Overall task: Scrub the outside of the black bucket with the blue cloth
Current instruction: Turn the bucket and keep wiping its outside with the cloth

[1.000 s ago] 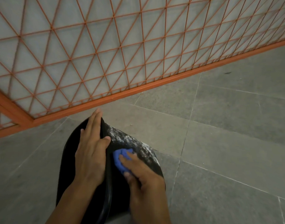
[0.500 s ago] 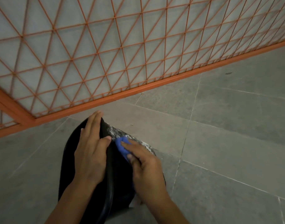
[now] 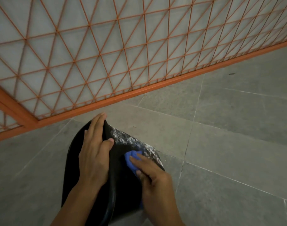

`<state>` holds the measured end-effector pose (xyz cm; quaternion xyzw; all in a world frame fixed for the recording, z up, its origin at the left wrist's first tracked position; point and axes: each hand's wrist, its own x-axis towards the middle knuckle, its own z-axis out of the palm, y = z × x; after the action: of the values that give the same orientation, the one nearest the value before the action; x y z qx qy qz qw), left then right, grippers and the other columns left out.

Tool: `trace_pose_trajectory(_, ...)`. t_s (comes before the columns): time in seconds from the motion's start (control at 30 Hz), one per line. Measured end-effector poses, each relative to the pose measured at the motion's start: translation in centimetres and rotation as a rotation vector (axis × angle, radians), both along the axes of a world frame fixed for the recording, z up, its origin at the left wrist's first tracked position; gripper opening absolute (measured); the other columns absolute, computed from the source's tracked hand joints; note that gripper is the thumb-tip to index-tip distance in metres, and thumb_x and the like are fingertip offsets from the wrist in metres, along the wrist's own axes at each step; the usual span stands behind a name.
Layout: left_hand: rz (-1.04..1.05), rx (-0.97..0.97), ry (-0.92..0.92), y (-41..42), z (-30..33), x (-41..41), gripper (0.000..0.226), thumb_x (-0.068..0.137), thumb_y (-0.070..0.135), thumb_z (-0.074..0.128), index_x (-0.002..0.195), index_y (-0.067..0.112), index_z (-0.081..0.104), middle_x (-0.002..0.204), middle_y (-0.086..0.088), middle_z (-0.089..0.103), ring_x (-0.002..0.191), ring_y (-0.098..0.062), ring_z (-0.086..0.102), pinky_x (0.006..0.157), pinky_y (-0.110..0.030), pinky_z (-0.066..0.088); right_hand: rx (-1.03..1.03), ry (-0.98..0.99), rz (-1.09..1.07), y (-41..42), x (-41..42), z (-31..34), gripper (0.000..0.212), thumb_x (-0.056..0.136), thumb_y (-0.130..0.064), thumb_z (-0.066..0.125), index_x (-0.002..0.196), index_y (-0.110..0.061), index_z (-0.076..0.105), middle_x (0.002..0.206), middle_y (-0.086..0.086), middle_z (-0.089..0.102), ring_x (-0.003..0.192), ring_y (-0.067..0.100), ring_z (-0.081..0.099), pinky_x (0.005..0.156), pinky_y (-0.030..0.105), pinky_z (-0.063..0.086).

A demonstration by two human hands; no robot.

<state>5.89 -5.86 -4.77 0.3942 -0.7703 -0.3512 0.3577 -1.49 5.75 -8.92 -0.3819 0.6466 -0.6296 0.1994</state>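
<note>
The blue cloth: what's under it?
The blue cloth lies on the black bucket, beside white residue. The right hand presses it; the spot beneath is hidden.

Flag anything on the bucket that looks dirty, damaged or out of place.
The black bucket has a crusty white speckled residue on its outer wall, beyond the blue cloth. No damage shows.

Black plastic bucket (image 3: 123, 160) tipped on grey tiled floor (image 3: 229, 144), white residue speckling its outer wall, left hand (image 3: 94, 154) gripping the rim, right hand (image 3: 154, 180) pressing crumpled blue cloth (image 3: 131, 159) against the side, orange metal lattice fence (image 3: 123, 54) behind
</note>
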Motion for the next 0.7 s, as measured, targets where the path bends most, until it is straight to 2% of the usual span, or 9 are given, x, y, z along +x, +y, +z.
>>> trace_pose_trajectory(0.07, 0.005, 0.014, 0.004, -0.4, -0.1, 0.2, 0.064, 0.074, 0.018, 0.039, 0.136, 0.035, 0.032, 0.150, 0.014, 0.029, 0.142, -0.003, 0.022, 0.119, -0.046, 0.015, -0.028, -0.018, 0.014, -0.6, -0.1, -0.2, 0.045, 0.077, 0.004, 0.051, 0.108, -0.024, 0.066, 0.113, -0.017, 0.060, 0.109, -0.013, 0.051, 0.091, 0.002, 0.037)
trace_pose_trajectory(0.17, 0.006, -0.005, -0.002, -0.2, -0.1, 0.2, 0.066, 0.075, 0.019, 0.039, 0.141, 0.028, 0.033, 0.150, 0.014, 0.028, 0.143, -0.004, 0.020, 0.119, -0.047, 0.015, 0.093, -0.052, 0.038, -1.5, -2.5, -1.0, 0.037, 0.085, 0.008, 0.051, 0.109, -0.016, 0.066, 0.114, -0.015, 0.058, 0.111, 0.000, 0.054, 0.100, 0.010, 0.036)
trace_pose_trajectory(0.23, 0.003, -0.018, -0.010, 0.2, 0.0, 0.0, 0.066, 0.076, 0.021, 0.038, 0.140, 0.032, 0.032, 0.148, 0.021, 0.026, 0.143, -0.001, 0.019, 0.119, -0.046, 0.015, 0.130, -0.118, 0.014, -1.1, -2.9, -1.3, 0.037, 0.086, 0.009, 0.050, 0.111, -0.015, 0.064, 0.116, -0.013, 0.057, 0.111, 0.003, 0.055, 0.101, 0.009, 0.035)
trace_pose_trajectory(0.33, -0.012, -0.014, 0.008, 0.2, 0.0, -0.1, 0.063, 0.075, 0.019, 0.039, 0.134, 0.040, 0.031, 0.146, 0.024, 0.026, 0.143, -0.001, 0.021, 0.119, -0.047, 0.015, 0.101, -0.158, 0.029, -0.1, -1.2, -1.1, 0.042, 0.079, 0.017, 0.054, 0.106, -0.012, 0.066, 0.116, -0.014, 0.055, 0.104, -0.013, 0.053, 0.088, -0.002, 0.036)
trace_pose_trajectory(0.4, -0.015, -0.001, 0.017, 0.0, 0.0, 0.1, 0.063, 0.075, 0.018, 0.039, 0.133, 0.041, 0.031, 0.146, 0.023, 0.027, 0.143, -0.001, 0.021, 0.119, -0.047, 0.015, 0.076, -0.152, 0.063, -0.4, -1.3, -1.1, 0.043, 0.078, 0.017, 0.054, 0.105, -0.013, 0.066, 0.113, -0.018, 0.055, 0.102, -0.020, 0.050, 0.086, -0.003, 0.035)
trace_pose_trajectory(0.5, 0.022, 0.002, 0.024, -0.1, 0.0, 0.2, 0.064, 0.075, 0.019, 0.039, 0.136, 0.035, 0.033, 0.146, 0.020, 0.029, 0.142, -0.002, 0.022, 0.119, -0.046, 0.015, 0.174, -0.055, 0.058, -1.5, -3.7, -2.2, 0.036, 0.087, 0.008, 0.049, 0.111, -0.015, 0.064, 0.116, -0.015, 0.054, 0.113, -0.002, 0.052, 0.098, 0.006, 0.032)
trace_pose_trajectory(0.57, 0.038, 0.002, 0.025, 0.2, 0.2, -0.1, 0.064, 0.074, 0.020, 0.039, 0.136, 0.036, 0.034, 0.144, 0.024, 0.029, 0.141, 0.000, 0.023, 0.119, -0.046, 0.015, 0.219, -0.073, 0.030, -0.8, -4.2, -2.6, 0.036, 0.091, 0.000, 0.046, 0.116, -0.021, 0.059, 0.117, -0.016, 0.051, 0.118, 0.007, 0.050, 0.099, 0.009, 0.032)
trace_pose_trajectory(0.63, 0.024, -0.007, 0.018, 0.3, 0.2, -0.3, 0.064, 0.074, 0.020, 0.039, 0.134, 0.040, 0.033, 0.141, 0.029, 0.027, 0.140, 0.001, 0.023, 0.119, -0.046, 0.015, 0.187, -0.038, 0.030, 0.5, -2.8, -2.3, 0.038, 0.092, -0.010, 0.046, 0.114, -0.039, 0.053, 0.116, -0.028, 0.052, 0.117, 0.000, 0.049, 0.093, 0.001, 0.032)
trace_pose_trajectory(0.7, -0.005, -0.015, 0.019, 0.1, 0.1, -0.3, 0.063, 0.074, 0.019, 0.039, 0.134, 0.038, 0.033, 0.144, 0.023, 0.029, 0.140, 0.000, 0.023, 0.119, -0.047, 0.015, 0.115, -0.033, 0.048, 1.0, -1.7, -2.0, 0.039, 0.091, -0.014, 0.047, 0.111, -0.046, 0.055, 0.114, -0.036, 0.055, 0.114, -0.009, 0.048, 0.090, -0.002, 0.032)
